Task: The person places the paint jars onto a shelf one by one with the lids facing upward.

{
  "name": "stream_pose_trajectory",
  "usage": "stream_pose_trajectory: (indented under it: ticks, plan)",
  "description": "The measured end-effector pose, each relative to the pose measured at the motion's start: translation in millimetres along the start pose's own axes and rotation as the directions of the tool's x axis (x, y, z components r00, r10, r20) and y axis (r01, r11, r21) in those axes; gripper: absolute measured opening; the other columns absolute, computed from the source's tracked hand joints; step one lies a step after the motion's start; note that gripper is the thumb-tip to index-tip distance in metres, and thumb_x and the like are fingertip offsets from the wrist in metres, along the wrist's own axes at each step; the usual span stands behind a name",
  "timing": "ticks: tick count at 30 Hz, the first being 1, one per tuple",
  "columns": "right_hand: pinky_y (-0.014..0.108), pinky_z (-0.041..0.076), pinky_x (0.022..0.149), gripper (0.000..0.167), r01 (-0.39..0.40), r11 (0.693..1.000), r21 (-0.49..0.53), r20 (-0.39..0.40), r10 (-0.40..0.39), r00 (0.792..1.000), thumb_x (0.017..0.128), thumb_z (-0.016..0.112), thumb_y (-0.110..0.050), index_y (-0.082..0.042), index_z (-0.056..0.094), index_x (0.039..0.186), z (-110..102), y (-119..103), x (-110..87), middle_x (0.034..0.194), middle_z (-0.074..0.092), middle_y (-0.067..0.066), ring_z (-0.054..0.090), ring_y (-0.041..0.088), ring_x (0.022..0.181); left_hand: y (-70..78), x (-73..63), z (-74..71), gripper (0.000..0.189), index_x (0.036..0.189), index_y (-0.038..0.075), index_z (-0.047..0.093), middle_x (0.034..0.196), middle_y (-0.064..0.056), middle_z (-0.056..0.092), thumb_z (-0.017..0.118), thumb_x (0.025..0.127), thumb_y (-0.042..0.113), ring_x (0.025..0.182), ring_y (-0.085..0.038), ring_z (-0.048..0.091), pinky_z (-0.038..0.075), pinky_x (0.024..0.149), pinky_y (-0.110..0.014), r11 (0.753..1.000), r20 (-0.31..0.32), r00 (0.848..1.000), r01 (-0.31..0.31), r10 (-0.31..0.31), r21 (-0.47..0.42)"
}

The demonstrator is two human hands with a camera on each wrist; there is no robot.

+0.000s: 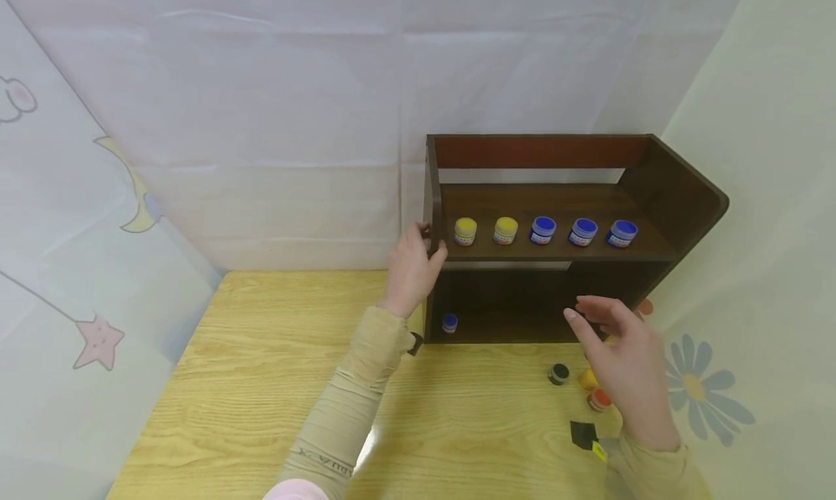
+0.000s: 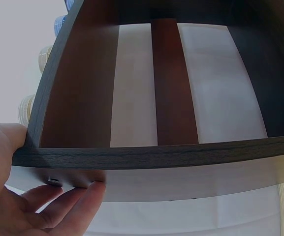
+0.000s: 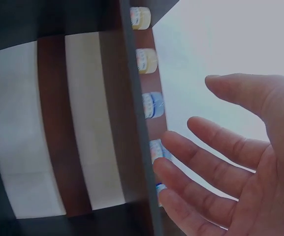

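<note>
My left hand (image 1: 413, 268) grips the left side panel (image 2: 156, 156) of a dark brown two-tier shelf (image 1: 542, 152), thumb at the front edge and fingers against the outer face. Along the upper board stand two yellow-lidded paint jars (image 1: 505, 231) and, to their right, three blue-lidded paint jars (image 1: 583, 231). One more blue-lidded jar (image 1: 449, 323) sits at the lower tier's left end. In front of the shelf's right half, my right hand (image 1: 623, 362) hovers with thumb and fingers spread apart, holding nothing. The right wrist view shows its fingertips (image 3: 169, 137) overlapping the upper-tier jars.
On the wooden table (image 1: 274, 369), a black-lidded jar (image 1: 558, 374), a yellow jar (image 1: 589, 379) and a red-lidded jar (image 1: 599, 400) stand near my right hand, which partly covers them. A pale sheet (image 1: 261, 123) hangs behind, and a flower-printed sheet (image 1: 757, 304) borders the right.
</note>
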State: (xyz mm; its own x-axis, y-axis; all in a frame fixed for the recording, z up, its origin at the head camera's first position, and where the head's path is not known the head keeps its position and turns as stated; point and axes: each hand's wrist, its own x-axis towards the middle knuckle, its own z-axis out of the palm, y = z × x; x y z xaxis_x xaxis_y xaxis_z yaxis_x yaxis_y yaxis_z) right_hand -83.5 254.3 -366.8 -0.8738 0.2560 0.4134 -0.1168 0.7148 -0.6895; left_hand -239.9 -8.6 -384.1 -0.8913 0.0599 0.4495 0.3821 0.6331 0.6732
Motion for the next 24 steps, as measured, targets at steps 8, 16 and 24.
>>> stream_pose_trajectory:
  ticks: [8, 16, 24]
  plan:
    - [0.019, 0.045, 0.075, 0.034, -0.067, 0.997, -0.036, 0.053, 0.069, 0.996, 0.096, 0.073, -0.033, -0.008, 0.071, 0.119, 2.6, 15.3, -2.2, 0.112, 0.072, 0.010, 0.056, -0.008, 0.086, -0.1, 1.0, 0.9, 0.041, 0.129, -0.006, 0.053, 0.120, -0.019, 0.063, 0.064, 0.099, 0.020, 0.098, -0.029, 0.067, 0.059, 0.077, -0.034, 1.000, 0.002, 1.000, 0.008, -0.008, -0.011]
    - [0.008, 0.044, 0.071, 0.038, -0.080, 0.995, -0.063, 0.103, 0.087, 0.991, 0.098, 0.070, -0.035, -0.003, 0.070, 0.118, 14.3, 41.4, -2.3, 0.101, 0.073, 0.011, 0.061, 0.001, 0.083, -0.2, 1.2, 0.8, 0.041, 0.130, -0.005, 0.053, 0.122, -0.018, 0.062, 0.063, 0.100, 0.021, 0.100, -0.028, 0.067, 0.059, 0.077, -0.033, 0.999, 0.015, 1.000, 0.026, -0.026, -0.025]
    - [0.026, 0.049, 0.068, 0.048, -0.143, 0.984, -0.105, 0.173, 0.160, 0.972, 0.099, 0.065, -0.045, -0.002, 0.069, 0.120, 23.6, 63.7, -6.2, 0.100, 0.073, 0.013, 0.068, 0.028, 0.089, -1.8, 0.8, 1.5, 0.041, 0.129, -0.005, 0.053, 0.120, -0.018, 0.062, 0.064, 0.099, 0.021, 0.097, -0.028, 0.067, 0.059, 0.075, -0.033, 1.000, 0.004, 1.000, 0.014, -0.014, -0.016]
